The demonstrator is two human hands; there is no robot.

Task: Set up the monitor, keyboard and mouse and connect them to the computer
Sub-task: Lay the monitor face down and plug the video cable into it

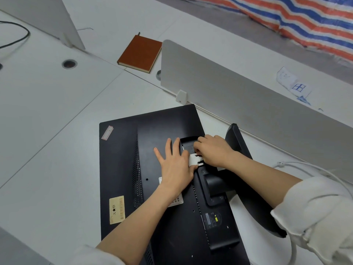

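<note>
The monitor (152,197) lies face down on the desk (47,140). The left hand (174,165) presses flat on its back, fingers straight. The right hand (214,150) pinches a white plug (194,159) at the port recess. Farther off lies a notebook (139,53).

Left hand (174,165) flat, right hand (214,150) curled.

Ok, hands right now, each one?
Left hand: open, flat on the monitor back.
Right hand: gripping the white plug.
</note>
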